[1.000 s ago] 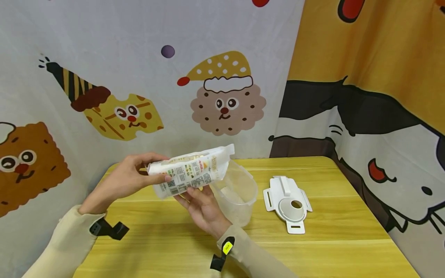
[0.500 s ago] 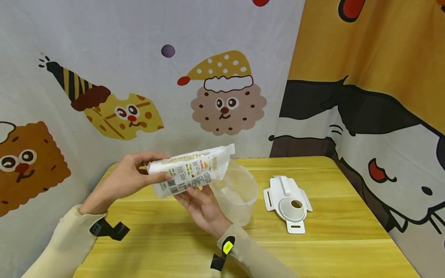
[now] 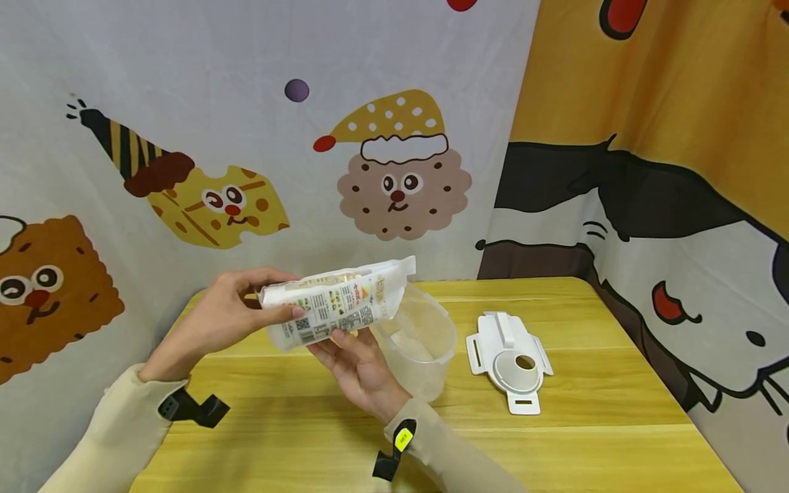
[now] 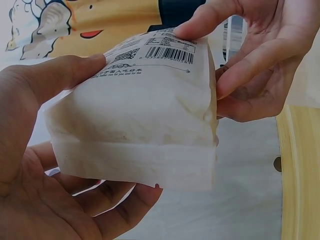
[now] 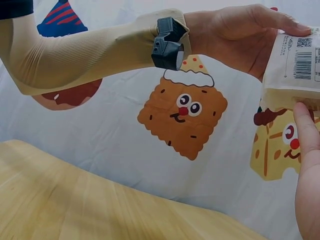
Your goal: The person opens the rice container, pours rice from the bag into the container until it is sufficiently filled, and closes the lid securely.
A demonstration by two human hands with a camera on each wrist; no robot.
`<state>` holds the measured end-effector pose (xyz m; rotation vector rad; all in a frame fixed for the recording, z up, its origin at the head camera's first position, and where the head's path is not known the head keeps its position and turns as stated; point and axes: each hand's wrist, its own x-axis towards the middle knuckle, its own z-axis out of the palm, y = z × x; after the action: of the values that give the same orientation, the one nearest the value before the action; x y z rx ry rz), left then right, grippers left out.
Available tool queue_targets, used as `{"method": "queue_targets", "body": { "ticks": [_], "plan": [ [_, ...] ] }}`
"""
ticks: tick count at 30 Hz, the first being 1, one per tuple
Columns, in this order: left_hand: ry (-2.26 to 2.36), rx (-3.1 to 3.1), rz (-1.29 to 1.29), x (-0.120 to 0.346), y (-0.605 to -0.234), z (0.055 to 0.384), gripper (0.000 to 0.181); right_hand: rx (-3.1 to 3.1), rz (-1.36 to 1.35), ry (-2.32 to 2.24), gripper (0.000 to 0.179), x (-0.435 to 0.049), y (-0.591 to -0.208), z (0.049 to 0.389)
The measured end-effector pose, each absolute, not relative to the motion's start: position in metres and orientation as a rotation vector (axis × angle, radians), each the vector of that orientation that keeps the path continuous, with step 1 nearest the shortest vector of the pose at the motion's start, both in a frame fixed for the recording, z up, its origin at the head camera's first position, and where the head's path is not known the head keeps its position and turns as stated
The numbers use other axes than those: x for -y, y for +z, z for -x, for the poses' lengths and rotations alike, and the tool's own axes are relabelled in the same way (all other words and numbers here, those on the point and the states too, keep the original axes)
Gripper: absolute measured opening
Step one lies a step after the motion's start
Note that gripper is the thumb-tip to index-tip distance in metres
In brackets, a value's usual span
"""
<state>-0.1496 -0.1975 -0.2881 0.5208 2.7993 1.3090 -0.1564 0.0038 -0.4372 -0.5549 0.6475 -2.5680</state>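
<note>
A white printed bag of rice (image 3: 335,305) is held above the table, tilted with its far right end over a clear plastic container (image 3: 428,383). My left hand (image 3: 231,311) grips the bag's bottom end, thumb on the printed side and fingers on the other side, as the left wrist view shows. Under the bag, my right hand (image 3: 364,376) holds it near the middle with the thumb against the print and fingers beneath. Whitish grains show inside the container, which stands upright just beyond the right hand. The bag's mouth faces away, so any flow of grains is hidden.
A white lid (image 3: 514,363) with side clips and a round hole lies to the right of the container. The wooden table (image 3: 592,438) ends at a cartoon-printed curtain (image 3: 259,41) behind and on the right.
</note>
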Motion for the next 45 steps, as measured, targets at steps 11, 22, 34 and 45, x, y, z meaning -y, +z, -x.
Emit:
{"method": "queue_targets", "body": {
  "ticks": [11, 22, 34, 45],
  "plan": [
    [1.304, -2.814, -0.498, 0.1967, -0.2858, 0.1474, 0.036, -0.643, 0.538, -2.562, 0.05, -0.0037, -0.4362, 0.1549],
    [1.304, -2.82, -0.479, 0.1954, -0.2844, 0.1472, 0.037, -0.631, 0.529, -2.563, 0.05, -0.0037, -0.4354, 0.1542],
    [1.296, -2.825, -0.486, 0.1944, -0.2832, 0.1473, 0.037, -0.616, 0.547, -2.562, 0.051, -0.0032, -0.4346, 0.1546],
    [1.304, -2.826, -0.483, 0.1928, -0.2824, 0.1479, 0.038, -0.599, 0.546, -2.56, 0.05, -0.0035, -0.4345, 0.1546]
  ]
}}
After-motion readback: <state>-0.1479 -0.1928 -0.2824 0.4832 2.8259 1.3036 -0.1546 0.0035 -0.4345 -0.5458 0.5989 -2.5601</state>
